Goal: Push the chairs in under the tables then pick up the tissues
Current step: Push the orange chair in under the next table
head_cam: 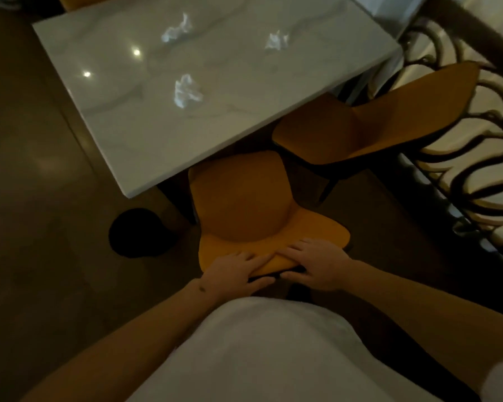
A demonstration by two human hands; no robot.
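Dim room, dark brown glossy floor (41,256) with faint light reflections. Ornate dark scrollwork railing (462,146) runs from 1 to 4 o'clock, pale brighter surface behind it. Round black object (137,233) on floor at 9 o'clock, unclear what.

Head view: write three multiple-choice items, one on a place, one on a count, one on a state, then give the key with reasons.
1. Where do the tissues lie?
A. on the table
B. on the floor
C. on a chair seat

2. How many tissues show?
A. one
B. three
C. five

3. What are the hands doing?
A. holding a tissue
B. hanging free
C. gripping a chair back

Key: 1 A, the tissues lie on the table. 2 B, three white wads show. 3 C, the left hand and right hand clasp the near chair.
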